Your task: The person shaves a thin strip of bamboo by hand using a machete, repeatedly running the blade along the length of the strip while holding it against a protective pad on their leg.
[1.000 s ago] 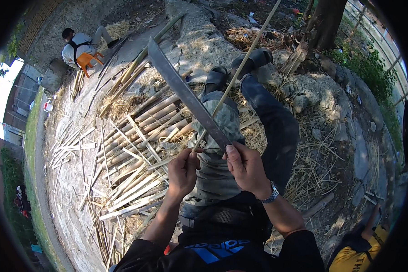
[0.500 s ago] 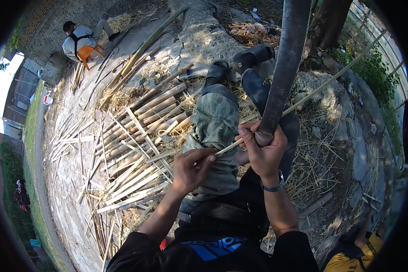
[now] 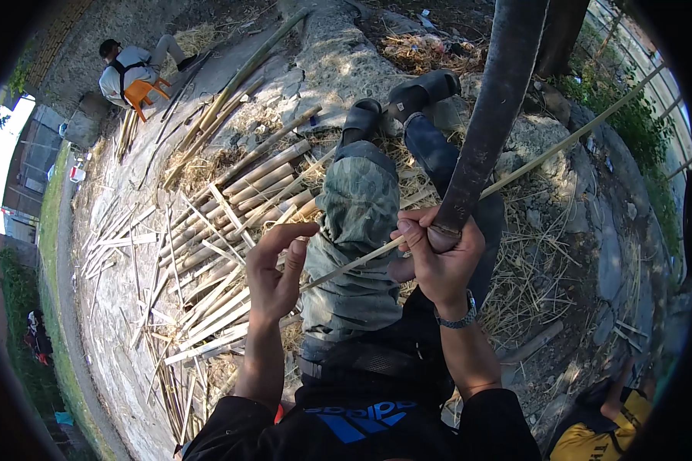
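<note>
My right hand (image 3: pixel 447 265), with a watch at its wrist, is closed round the handle of a machete (image 3: pixel 494 115). The long dark blade rises toward the top of the view. A thin bamboo strip (image 3: pixel 584 132) passes behind the blade and under my right thumb, running from the far right down across my lap. Near the strip's lower left end, my left hand (image 3: pixel 275 270) is raised with thumb and fingers apart, holding nothing. Grey-green camouflage cloth (image 3: pixel 355 211) covers my left leg, below the strip.
Cut bamboo poles (image 3: pixel 265 180) and split slats (image 3: pixel 215 315) lie on the ground to my left. Straw-like shavings (image 3: pixel 527 280) litter the right side. A person sits on an orange chair (image 3: pixel 140 94) at the far left. A tree trunk (image 3: pixel 567 38) stands beyond the blade.
My left hand has let go of the bamboo strip, moved left and spread its fingers. More of the strip's lower left end now shows. My right hand still holds the machete and strip.
</note>
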Demonstrator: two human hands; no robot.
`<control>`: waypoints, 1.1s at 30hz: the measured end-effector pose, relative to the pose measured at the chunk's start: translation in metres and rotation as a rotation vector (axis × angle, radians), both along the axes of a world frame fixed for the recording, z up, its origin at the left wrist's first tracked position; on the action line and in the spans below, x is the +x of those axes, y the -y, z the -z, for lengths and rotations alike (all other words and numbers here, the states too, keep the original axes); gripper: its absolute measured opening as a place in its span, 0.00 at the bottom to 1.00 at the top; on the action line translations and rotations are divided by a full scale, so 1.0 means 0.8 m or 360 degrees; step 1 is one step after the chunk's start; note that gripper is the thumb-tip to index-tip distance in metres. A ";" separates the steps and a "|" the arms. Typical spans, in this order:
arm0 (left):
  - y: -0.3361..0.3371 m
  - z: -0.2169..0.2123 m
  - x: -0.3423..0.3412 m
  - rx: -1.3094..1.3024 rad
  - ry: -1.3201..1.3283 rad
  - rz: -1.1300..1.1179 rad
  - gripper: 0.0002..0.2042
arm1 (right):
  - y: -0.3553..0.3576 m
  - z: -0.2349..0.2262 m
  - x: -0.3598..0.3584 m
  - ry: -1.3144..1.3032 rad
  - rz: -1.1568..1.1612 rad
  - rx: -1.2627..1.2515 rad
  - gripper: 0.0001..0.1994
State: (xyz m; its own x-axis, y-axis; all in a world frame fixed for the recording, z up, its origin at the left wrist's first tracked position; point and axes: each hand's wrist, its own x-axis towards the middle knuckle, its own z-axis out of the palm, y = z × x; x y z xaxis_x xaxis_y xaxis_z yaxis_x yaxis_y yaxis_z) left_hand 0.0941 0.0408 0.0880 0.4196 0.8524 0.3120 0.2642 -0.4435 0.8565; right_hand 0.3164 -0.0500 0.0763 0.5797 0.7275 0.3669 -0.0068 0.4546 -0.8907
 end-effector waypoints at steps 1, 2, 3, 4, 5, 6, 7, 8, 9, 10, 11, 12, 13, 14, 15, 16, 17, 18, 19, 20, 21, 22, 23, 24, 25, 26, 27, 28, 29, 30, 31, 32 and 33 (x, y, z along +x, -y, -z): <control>0.014 -0.005 0.017 -0.0082 0.0003 0.0243 0.16 | -0.001 0.001 -0.003 -0.0022 -0.0012 0.0007 0.06; 0.023 -0.007 0.039 0.0007 -0.0024 0.0269 0.14 | 0.000 0.003 -0.006 -0.0045 -0.0026 0.0013 0.07; 0.028 -0.009 0.056 0.0097 -0.0053 0.0293 0.11 | -0.001 0.004 -0.009 -0.0043 -0.0037 0.0007 0.07; 0.034 -0.010 0.062 0.0091 -0.0050 0.0284 0.11 | -0.001 0.006 -0.012 0.0010 -0.0024 0.0044 0.06; 0.036 -0.011 0.068 0.0053 -0.0093 0.0287 0.09 | -0.002 0.007 -0.013 0.0066 -0.0003 0.0083 0.06; 0.037 -0.011 0.072 0.0015 -0.0137 0.0292 0.07 | 0.000 0.008 -0.011 0.0072 -0.0001 0.0079 0.06; 0.037 -0.011 0.072 0.0012 -0.0131 0.0295 0.07 | 0.001 0.008 -0.009 0.0115 -0.0015 0.0081 0.06; 0.036 -0.011 0.070 -0.0047 -0.0138 0.0292 0.06 | 0.002 0.009 -0.009 0.0151 -0.0028 0.0083 0.06; 0.035 -0.011 0.068 -0.0106 -0.0146 0.0290 0.05 | 0.003 0.008 -0.010 0.0148 -0.0024 0.0080 0.06; 0.034 -0.011 0.066 -0.0109 -0.0150 0.0294 0.05 | 0.003 0.005 -0.010 0.0205 -0.0037 0.0107 0.05; 0.032 -0.009 0.063 -0.0147 -0.0131 0.0310 0.06 | 0.003 0.003 -0.010 0.0262 -0.0050 0.0134 0.05; 0.029 -0.007 0.058 -0.0186 -0.0112 0.0326 0.06 | 0.002 0.002 -0.009 0.0257 -0.0047 0.0131 0.05; 0.025 -0.002 0.052 -0.0189 -0.0117 0.0329 0.06 | 0.002 0.002 -0.007 0.0306 -0.0015 0.0119 0.05; 0.017 0.004 0.040 -0.0179 -0.0094 0.0183 0.06 | 0.002 0.001 -0.005 0.0353 0.0009 0.0112 0.05; 0.008 0.010 0.029 -0.0168 -0.0068 0.0045 0.06 | 0.004 0.000 -0.001 0.0350 0.0012 0.0113 0.05; -0.004 0.013 0.012 -0.0119 -0.0155 -0.0178 0.06 | 0.008 -0.001 0.005 0.0243 0.0039 0.0058 0.05; -0.016 0.012 -0.011 -0.0068 -0.0242 -0.0409 0.05 | 0.011 -0.003 0.009 0.0135 0.0058 0.0006 0.05; -0.032 0.016 -0.037 0.0107 -0.0431 -0.0664 0.05 | 0.012 -0.001 0.015 0.0164 0.0070 0.0032 0.06; -0.047 0.020 -0.060 0.0286 -0.0623 -0.0918 0.06 | 0.013 -0.001 0.017 0.0161 0.0080 0.0027 0.06; -0.055 0.015 -0.064 0.0661 -0.0551 -0.1057 0.07 | 0.012 -0.002 0.019 0.0150 0.0093 0.0027 0.06; -0.059 0.010 -0.064 0.1036 -0.0469 -0.1189 0.08 | 0.011 -0.003 0.020 0.0139 0.0104 0.0027 0.07; -0.050 0.011 -0.058 0.1023 -0.0253 -0.1177 0.07 | 0.007 -0.004 0.019 0.0138 0.0112 0.0024 0.07; -0.033 0.014 -0.050 0.0892 -0.0024 -0.0971 0.06 | 0.002 -0.005 0.014 0.0095 0.0160 0.0061 0.07; -0.009 0.021 -0.043 0.0754 0.0204 -0.0765 0.06 | -0.001 -0.006 0.010 0.0057 0.0208 0.0095 0.08; 0.029 0.026 -0.032 0.0326 0.0572 -0.0331 0.09 | -0.003 -0.006 0.008 0.0056 0.0193 0.0100 0.08; 0.063 0.033 -0.010 -0.0106 0.0822 -0.0026 0.13 | -0.005 -0.006 0.005 -0.0007 0.0232 0.0101 0.09; 0.080 0.029 -0.001 -0.0326 0.0371 0.0318 0.15 | -0.005 -0.005 0.004 -0.0073 0.0274 0.0098 0.09; 0.087 0.018 0.020 -0.0580 0.0277 0.0465 0.18 | -0.008 -0.006 0.000 -0.0071 0.0247 0.0101 0.09; 0.090 0.012 0.040 -0.0842 0.0188 0.0625 0.22 | -0.007 -0.010 -0.003 -0.0101 0.0266 0.0102 0.10; 0.092 0.019 0.052 -0.0843 0.0204 0.0612 0.22 | -0.005 -0.015 -0.004 -0.0129 0.0281 0.0104 0.10; 0.092 0.031 0.060 -0.0917 0.0555 0.0546 0.26 | -0.002 -0.018 -0.008 -0.0116 0.0265 0.0101 0.10; 0.090 0.040 0.068 -0.0988 0.0892 0.0486 0.29 | 0.001 -0.019 -0.007 -0.0136 0.0275 0.0108 0.10; 0.085 0.043 0.070 -0.0991 0.0895 0.0483 0.29 | 0.004 -0.019 -0.005 -0.0155 0.0284 0.0114 0.10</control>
